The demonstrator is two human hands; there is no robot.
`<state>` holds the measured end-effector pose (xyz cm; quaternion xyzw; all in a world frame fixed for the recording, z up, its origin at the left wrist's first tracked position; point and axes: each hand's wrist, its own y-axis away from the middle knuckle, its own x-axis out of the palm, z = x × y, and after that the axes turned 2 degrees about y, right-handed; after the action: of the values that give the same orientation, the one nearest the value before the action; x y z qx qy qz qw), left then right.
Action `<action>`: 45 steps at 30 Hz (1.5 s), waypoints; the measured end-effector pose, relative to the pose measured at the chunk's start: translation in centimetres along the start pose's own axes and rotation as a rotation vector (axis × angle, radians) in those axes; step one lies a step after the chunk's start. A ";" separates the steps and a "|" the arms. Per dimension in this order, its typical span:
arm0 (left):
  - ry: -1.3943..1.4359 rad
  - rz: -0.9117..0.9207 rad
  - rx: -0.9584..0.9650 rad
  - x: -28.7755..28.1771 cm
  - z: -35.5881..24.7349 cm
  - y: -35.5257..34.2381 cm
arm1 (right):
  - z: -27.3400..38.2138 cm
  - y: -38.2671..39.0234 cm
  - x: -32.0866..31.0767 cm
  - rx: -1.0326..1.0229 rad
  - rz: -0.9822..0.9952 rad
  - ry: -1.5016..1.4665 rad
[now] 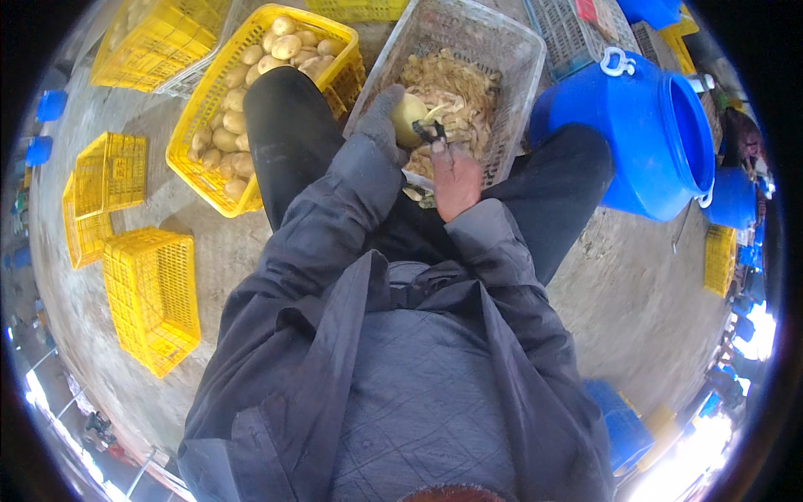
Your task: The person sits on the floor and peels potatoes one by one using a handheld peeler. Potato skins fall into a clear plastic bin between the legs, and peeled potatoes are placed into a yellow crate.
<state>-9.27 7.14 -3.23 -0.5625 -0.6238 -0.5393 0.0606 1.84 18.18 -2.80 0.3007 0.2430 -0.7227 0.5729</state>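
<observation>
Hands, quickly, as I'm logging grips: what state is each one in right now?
Left hand: gloved, closed around a potato.
Right hand: closed on a black peeler beside that potato.

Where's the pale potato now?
At the upper centre of the head view, the pale potato is in the left grip, over the grey crate of peelings, just left of the black tool in the right grip.

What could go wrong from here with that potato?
The right hand works the black tool close to the left hand; if its edge is sharp, a slip might cause a nick. The potato, held in the left hand, could also slide loose and drop among the peels in the grey crate below.
</observation>
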 end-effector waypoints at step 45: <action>0.002 0.295 0.037 0.1 -0.6 0.6 | 2.3 -1.1 -4.7 -0.022 -0.073 -0.259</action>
<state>-9.18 6.66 -2.51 -0.6462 -0.5443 -0.5134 0.1501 1.16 20.00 2.17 0.1894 0.1856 -0.7731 0.5762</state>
